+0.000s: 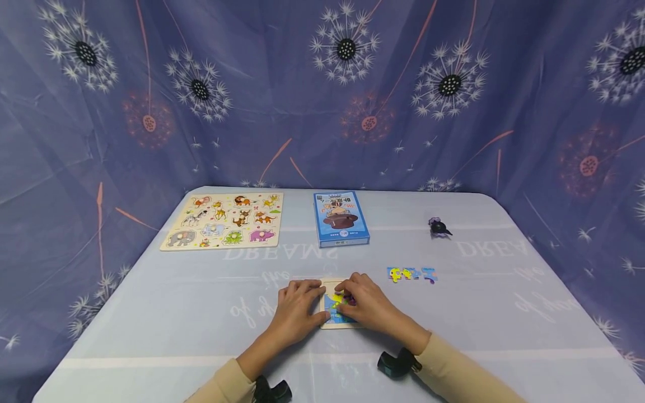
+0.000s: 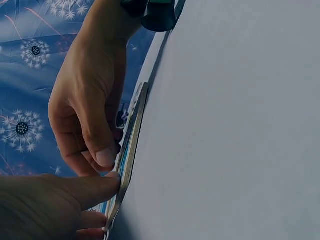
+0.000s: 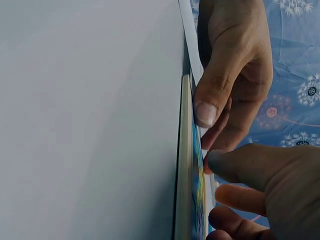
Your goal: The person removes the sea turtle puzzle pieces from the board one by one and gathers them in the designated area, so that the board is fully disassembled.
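A small wooden jigsaw tray (image 1: 330, 326) with a blue and yellow picture lies flat in front of the person. My left hand (image 1: 298, 307) holds it at its left side, thumb on the near part of the rim and fingers by the far corner. Over the tray's right part, my right hand (image 1: 370, 302) bends its thumb and fingers around a purple puzzle piece (image 1: 351, 300), close on the picture. That hand hides the tray's right side. In the right wrist view the right fingertips (image 3: 225, 217) stand right at the tray's picture surface.
Several loose puzzle pieces (image 1: 403, 273) lie right of the tray. Farther back are an animal peg board (image 1: 227, 221), a blue box (image 1: 341, 218) and a small black and purple object (image 1: 440, 227). A dandelion-print curtain (image 1: 282, 101) hangs behind the table.
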{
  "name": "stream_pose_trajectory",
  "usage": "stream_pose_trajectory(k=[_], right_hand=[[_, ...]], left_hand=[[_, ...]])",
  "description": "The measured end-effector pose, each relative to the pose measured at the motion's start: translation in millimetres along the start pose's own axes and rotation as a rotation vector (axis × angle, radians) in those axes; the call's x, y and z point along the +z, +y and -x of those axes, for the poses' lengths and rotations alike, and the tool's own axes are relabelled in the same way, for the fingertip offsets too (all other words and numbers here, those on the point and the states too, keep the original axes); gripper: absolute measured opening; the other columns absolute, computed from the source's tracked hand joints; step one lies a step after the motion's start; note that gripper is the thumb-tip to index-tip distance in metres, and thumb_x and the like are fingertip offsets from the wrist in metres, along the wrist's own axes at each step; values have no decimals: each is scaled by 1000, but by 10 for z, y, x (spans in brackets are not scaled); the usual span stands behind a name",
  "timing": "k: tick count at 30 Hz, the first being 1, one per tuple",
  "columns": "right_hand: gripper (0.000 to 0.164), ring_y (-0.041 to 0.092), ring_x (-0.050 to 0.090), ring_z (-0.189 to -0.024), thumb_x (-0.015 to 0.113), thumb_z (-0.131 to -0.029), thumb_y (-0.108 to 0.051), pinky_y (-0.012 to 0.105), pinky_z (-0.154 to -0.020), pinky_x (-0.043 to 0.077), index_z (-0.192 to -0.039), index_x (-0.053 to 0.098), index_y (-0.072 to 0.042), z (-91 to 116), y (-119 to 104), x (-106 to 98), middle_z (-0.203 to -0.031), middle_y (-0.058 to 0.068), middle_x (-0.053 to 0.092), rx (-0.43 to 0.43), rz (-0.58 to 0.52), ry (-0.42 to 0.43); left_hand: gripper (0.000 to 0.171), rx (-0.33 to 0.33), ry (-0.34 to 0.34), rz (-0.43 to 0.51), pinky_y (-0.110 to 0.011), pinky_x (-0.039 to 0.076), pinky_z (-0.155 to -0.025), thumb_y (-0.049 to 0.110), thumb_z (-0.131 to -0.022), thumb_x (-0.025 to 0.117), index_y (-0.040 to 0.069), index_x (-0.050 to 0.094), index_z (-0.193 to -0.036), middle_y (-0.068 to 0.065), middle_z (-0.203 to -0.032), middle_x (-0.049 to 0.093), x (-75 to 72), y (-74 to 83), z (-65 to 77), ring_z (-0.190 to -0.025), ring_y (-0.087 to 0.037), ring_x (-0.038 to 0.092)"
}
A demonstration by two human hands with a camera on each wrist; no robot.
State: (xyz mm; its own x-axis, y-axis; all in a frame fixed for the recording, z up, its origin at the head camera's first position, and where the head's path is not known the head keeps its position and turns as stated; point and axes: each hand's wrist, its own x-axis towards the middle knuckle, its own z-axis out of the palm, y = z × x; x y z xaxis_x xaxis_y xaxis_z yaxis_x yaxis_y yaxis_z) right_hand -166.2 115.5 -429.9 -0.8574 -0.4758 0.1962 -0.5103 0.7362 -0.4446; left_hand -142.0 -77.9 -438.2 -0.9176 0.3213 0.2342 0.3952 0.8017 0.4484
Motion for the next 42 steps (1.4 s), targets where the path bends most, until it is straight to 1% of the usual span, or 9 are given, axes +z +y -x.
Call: stream_pose_trajectory(k=[8, 20, 24, 32, 42], right_hand=[[29, 10, 37, -78, 76, -75, -21, 23, -66, 31, -102, 67, -13, -17, -23, 41, -81, -4, 48, 30, -7, -25], [27, 10, 37, -78, 76, -76, -20, 23, -66, 31, -101, 68, -12, -20, -9, 63, -82, -5, 48, 30, -16, -33], [27, 10, 37, -79, 75, -76, -19, 22, -67, 31, -100, 69, -12, -15, -4, 69, -82, -5, 48, 30, -28, -34], [27, 10, 38, -79, 76, -75, -20, 22, -66, 32, -99, 70, -11, -15, 6, 72, -83, -4, 49, 9, -14, -11], [26, 9, 39, -79, 76, -75, -21, 23, -67, 32, -99, 70, -11, -25, 6, 74, -85, -4, 51, 23, -13, -28]], left_hand=[[50, -10, -12, -6, -49, 33, -88, 34, -77, 74, 9, 65, -120, -4, -128, 57, -3, 0, 9, -114, -26, 46], [51, -13, -49, 20, -49, 31, -88, 33, -77, 74, 10, 64, -121, -4, -130, 55, -5, -42, 5, -115, -26, 44], [51, -16, -46, 30, -49, 31, -89, 33, -77, 74, 11, 64, -121, -4, -130, 55, 2, -53, 6, -116, -26, 45], [51, -14, -24, 36, -48, 31, -89, 33, -76, 75, 11, 64, -121, -4, -129, 56, 10, -52, 3, -116, -27, 45], [52, -4, -18, 41, -50, 31, -90, 32, -76, 75, 10, 63, -122, -5, -130, 56, 0, -42, 7, -117, -28, 46]])
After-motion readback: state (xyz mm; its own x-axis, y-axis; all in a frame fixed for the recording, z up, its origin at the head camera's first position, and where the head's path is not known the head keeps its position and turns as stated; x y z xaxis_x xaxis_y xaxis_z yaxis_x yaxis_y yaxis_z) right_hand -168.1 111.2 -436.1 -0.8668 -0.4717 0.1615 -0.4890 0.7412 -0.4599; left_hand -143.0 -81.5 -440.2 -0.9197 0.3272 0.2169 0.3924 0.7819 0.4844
